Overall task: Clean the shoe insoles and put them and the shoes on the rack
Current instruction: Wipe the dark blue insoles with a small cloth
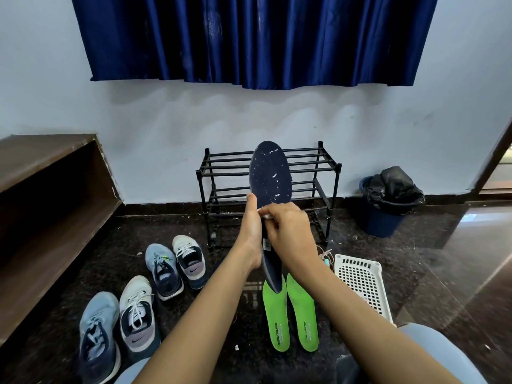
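Observation:
A dark navy insole speckled with white bits stands upright in front of me. My left hand grips its left edge at the middle. My right hand pinches a small white wipe against the insole's face. Two green insoles lie side by side on the dark floor below. The black tube shoe rack stands against the wall behind the navy insole. Two blue shoes and two white shoes sit on the floor at the left.
A white perforated basket lies on the floor at the right. A blue bin with a black liner stands by the wall. A brown wooden bench fills the left side. A blue curtain hangs above.

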`<state>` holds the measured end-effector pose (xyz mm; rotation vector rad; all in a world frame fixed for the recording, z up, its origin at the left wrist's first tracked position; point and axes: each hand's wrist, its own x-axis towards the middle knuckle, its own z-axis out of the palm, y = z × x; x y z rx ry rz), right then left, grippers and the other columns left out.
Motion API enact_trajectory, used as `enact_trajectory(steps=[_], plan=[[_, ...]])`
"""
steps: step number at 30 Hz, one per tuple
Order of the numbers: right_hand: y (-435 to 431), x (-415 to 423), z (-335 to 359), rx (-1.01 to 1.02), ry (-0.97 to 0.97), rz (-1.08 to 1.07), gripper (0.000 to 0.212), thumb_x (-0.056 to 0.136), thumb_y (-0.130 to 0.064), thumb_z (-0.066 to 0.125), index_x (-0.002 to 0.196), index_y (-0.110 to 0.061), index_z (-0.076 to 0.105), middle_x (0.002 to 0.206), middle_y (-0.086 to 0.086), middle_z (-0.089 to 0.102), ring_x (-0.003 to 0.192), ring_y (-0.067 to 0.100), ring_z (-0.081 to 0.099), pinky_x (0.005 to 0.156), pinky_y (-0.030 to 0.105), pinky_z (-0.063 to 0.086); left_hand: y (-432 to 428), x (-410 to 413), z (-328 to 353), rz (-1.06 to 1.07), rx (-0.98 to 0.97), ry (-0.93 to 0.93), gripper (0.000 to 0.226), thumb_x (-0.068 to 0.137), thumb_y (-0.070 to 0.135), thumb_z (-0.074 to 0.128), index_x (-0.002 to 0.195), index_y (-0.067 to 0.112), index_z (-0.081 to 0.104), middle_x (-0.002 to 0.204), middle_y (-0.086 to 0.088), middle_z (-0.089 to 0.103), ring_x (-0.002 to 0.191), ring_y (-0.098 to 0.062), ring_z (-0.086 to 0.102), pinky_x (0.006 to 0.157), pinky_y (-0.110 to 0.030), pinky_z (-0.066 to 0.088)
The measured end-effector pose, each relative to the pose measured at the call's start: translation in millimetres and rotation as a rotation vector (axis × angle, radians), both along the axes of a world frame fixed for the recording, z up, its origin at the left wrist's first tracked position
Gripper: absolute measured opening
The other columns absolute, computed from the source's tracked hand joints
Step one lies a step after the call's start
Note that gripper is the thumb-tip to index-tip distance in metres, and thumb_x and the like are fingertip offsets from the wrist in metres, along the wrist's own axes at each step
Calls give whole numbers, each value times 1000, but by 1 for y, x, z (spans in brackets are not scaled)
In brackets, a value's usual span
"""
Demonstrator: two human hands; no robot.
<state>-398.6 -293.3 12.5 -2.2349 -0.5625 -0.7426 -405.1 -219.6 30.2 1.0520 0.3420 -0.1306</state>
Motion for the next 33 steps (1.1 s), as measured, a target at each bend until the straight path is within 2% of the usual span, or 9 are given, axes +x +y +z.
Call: enact_trajectory(steps=[5,9,12,17,22,27,31,33], plan=[[-5,13,9,42,-40,-49,19,76,1,61,86,-11,72,79,4,71,78,24,60,70,21,36,-13,-7,-3,-40,-46,-18,57,99,60,32,92,18,70,82,1,75,77,-12,70,67,-25,52],[-8,15,12,86,-33,-74,20,76,1,61,86,-12,72,79,2,70,78,22,60,69,18,35,-16,-6,-2,-73,-30,-26,55,100,57,32,89,17,69,72,1,74,62,-9,70,53,-19,53],[-7,10,9,75,-13,-60,21,77,3,61,88,-12,72,82,2,71,80,22,60,71,19,36,-10,-3,0,-70,-13,-27,59,100,59,30,84,17,69,68,0,73,57,-11,70,53,-22,52],[-3,0,1,17,30,21,26,75,4,60,90,-12,73,85,3,72,85,23,61,78,29,47,3,1,1,-14,37,0,66,97,64,29,83,16,71,76,-2,73,77,-17,66,66,-30,49],[-4,3,6,-8,43,22,24,77,2,60,89,-14,73,84,2,71,84,22,61,76,25,43,-1,3,-1,4,-24,-11,66,95,67,31,88,16,72,78,-1,74,78,-17,67,66,-30,50],[-11,14,13,49,36,-82,21,78,0,60,88,-13,72,83,2,72,82,24,63,74,28,43,-16,4,-6,-5,-64,-22,65,95,67,32,108,17,71,106,-7,73,91,-20,70,69,-29,54],[-7,6,8,34,51,-57,25,78,3,58,91,-12,73,85,4,72,85,24,61,77,30,45,-13,9,-8,31,-8,-56,63,97,65,30,96,17,71,90,-1,73,80,-15,68,64,-29,50],[-3,2,5,13,59,-19,27,75,5,57,90,-12,73,85,5,72,85,24,60,77,30,46,-6,12,-9,68,17,-71,65,97,65,30,100,15,71,93,-2,73,82,-16,68,68,-30,51]])
